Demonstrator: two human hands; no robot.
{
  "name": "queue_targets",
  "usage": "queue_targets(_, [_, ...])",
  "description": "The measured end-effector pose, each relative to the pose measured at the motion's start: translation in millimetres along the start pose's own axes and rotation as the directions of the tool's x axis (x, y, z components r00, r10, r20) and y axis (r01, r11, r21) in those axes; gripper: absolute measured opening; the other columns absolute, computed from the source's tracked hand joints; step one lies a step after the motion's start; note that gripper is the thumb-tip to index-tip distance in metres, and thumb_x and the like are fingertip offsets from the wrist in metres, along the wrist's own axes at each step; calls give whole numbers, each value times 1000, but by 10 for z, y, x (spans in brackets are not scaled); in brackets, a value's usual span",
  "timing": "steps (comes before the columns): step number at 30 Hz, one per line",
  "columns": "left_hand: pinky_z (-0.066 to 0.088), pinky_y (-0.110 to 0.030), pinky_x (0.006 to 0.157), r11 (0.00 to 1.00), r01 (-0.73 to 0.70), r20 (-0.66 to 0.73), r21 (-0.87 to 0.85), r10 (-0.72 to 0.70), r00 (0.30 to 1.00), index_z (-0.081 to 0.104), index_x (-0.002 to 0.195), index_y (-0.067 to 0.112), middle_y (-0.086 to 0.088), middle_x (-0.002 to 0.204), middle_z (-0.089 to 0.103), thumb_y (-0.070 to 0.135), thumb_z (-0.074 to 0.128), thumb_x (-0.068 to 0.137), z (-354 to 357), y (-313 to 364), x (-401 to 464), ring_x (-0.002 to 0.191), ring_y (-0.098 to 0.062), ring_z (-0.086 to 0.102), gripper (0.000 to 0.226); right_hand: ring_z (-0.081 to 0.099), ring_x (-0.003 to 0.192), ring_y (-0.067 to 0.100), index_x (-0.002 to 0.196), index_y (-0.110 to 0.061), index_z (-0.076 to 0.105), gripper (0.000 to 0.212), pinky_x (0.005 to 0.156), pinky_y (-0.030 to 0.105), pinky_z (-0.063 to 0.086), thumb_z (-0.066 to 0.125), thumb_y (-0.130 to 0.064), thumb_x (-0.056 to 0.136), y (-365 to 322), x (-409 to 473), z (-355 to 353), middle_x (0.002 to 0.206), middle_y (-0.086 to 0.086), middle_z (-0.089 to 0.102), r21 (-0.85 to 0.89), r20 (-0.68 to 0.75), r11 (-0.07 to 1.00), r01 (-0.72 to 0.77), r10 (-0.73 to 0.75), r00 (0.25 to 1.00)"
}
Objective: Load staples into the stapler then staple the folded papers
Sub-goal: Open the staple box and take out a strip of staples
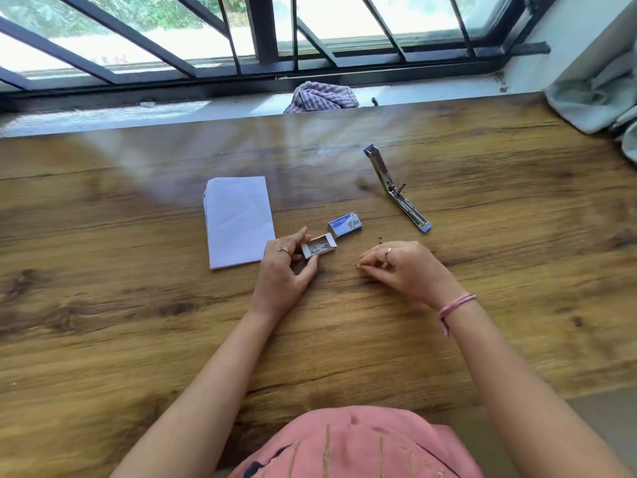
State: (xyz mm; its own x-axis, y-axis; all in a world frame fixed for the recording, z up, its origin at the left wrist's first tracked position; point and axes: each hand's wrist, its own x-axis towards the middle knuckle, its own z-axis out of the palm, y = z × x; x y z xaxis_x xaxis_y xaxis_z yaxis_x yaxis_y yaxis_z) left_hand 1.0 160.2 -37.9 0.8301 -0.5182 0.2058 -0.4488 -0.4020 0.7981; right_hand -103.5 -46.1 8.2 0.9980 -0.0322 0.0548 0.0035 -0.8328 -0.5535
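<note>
My left hand (287, 267) holds the small open inner tray of the staple box (319, 249) between thumb and fingers; several loose staple pieces lie in it. The blue outer sleeve (345, 224) lies just beyond the tray. My right hand (401, 269) rests on the table with its fingertips pinched together on something tiny, apparently a staple strip. A loose bit of staples (379, 239) lies on the wood just beyond that hand. The stapler (396, 189) lies swung fully open at the right. The folded white papers (238, 220) lie left of my left hand.
A wooden table (138, 322) runs up to a window sill. A crumpled checked cloth (322, 97) lies on the sill, under the barred window. Grey fabric (599, 94) hangs at the far right corner.
</note>
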Motion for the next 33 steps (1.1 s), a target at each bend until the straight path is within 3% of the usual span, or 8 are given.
queue_targets(5, [46,-13,85,1000,8,-24,-9,-8,1000,51,131,7,9,109,59,6,71,80,-1,32,7,97,-20,57,55,65,70,12,97,-13,71,16,72,30,56,71,-13,81,86,297,-282,89,3,71,16,-98,996,-93,94,991])
queue_targets(9, [52,-27,85,998,56,-50,-27,-57,997,51,132,12,6,110,61,10,70,83,3,42,11,99,-18,58,53,58,90,7,122,-21,60,42,91,24,48,71,-17,81,151,560,-263,114,-4,61,-27,133,984,-178,180,975])
queue_targets(13, [49,-11,83,992,110,-51,-69,-113,992,52,131,14,8,108,61,10,70,82,11,68,31,103,-19,59,52,58,105,12,124,-17,60,43,97,22,41,69,-12,82,124,743,-194,123,-1,59,-85,227,988,-126,143,963])
queue_targets(17, [43,-2,80,991,112,-56,-71,-116,992,55,129,15,26,103,52,9,71,81,10,99,33,99,-21,61,50,58,89,10,115,-15,65,36,83,14,41,70,-7,80,112,822,-186,113,3,63,-62,249,986,-154,164,954])
queue_targets(21, [42,0,78,988,138,-59,-63,-142,988,58,125,17,27,102,49,10,73,80,6,102,40,89,-21,65,48,61,89,12,113,-13,65,36,82,13,43,73,-8,78,117,836,-178,110,4,63,-30,253,984,-177,178,951])
queue_targets(25, [44,-3,82,985,150,-41,-80,-154,987,60,123,17,12,105,60,11,74,79,-6,80,52,91,-16,67,47,63,89,16,112,-11,67,36,85,21,48,74,-8,77,76,851,-156,107,6,64,-16,268,990,-140,139,953])
queue_targets(28, [47,-9,87,978,172,-15,-118,-175,985,59,124,16,-3,114,65,12,75,79,-10,57,54,98,-10,66,48,62,85,16,112,-11,68,37,83,18,47,75,-8,76,33,869,-103,104,8,64,-2,285,993,-114,110,952])
queue_targets(33, [48,-15,92,945,260,15,-198,-262,965,57,127,18,-1,116,66,14,76,78,-13,57,60,101,-2,65,52,55,79,9,112,-11,68,37,77,12,38,75,-9,76,-42,888,0,105,9,62,11,285,995,-101,93,954])
